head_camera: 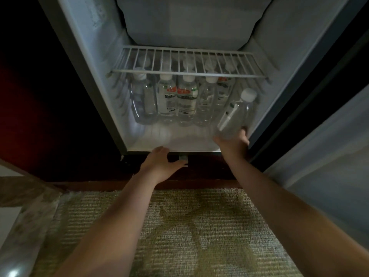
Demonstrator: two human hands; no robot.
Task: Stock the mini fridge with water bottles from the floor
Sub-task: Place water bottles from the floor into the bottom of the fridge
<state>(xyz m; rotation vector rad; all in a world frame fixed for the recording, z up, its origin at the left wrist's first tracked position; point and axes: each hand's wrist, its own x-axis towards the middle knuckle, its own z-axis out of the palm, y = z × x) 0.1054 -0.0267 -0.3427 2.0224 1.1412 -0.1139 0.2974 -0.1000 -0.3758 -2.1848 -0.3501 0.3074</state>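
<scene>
The right hand [232, 141] grasps the clear plastic white-capped water bottle [237, 114] by its base, below the white wire shelf [187, 62], at its right end. The bottle's long axis tilts cap-first inward. The left hand [161, 162] lies released, farther off.

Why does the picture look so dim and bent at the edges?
Head view: dim overall, the pale fridge interior brightest, dark to its left; the wide lens bows the fridge's sides; the bottle in the right hand looks slightly blurred.
</scene>
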